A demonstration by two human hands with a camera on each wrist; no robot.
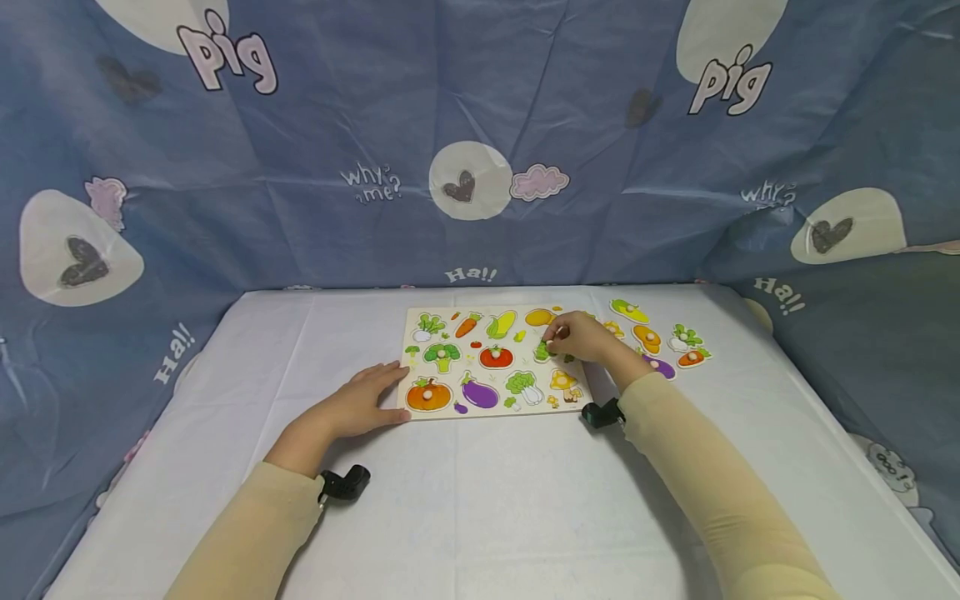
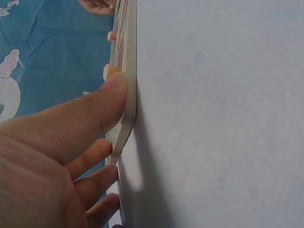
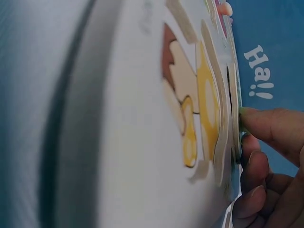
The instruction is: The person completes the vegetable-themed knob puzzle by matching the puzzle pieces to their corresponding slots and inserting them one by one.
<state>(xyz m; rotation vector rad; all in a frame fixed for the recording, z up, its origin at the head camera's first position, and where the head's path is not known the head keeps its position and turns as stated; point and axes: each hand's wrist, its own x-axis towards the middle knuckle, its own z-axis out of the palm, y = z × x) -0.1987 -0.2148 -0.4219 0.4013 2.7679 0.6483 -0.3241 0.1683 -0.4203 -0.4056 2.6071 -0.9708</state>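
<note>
A wooden vegetable puzzle board (image 1: pixel 480 406) lies flat on the white table. Against its left edge and front corner rests my left hand (image 1: pixel 366 402), fingers extended; in the left wrist view the thumb (image 2: pixel 102 107) touches the board's rim. My right hand (image 1: pixel 581 336) pinches a green vegetable puzzle piece (image 1: pixel 542 352) over the right part of the board. Up close in the right wrist view, thumb and index finger meet at its small green knob, with the piece low over the surface. Its far side is hidden by the fingers.
Knobbed pieces on the board include a pumpkin (image 1: pixel 428 395), a broccoli (image 1: pixel 442 357) and a tomato (image 1: pixel 496 357). Right of it lie several loose pieces, among them a corn (image 1: pixel 628 311), an eggplant (image 1: pixel 660 367) and a carrot (image 1: pixel 692 358). A blue printed cloth (image 1: pixel 480 242) hangs behind.
</note>
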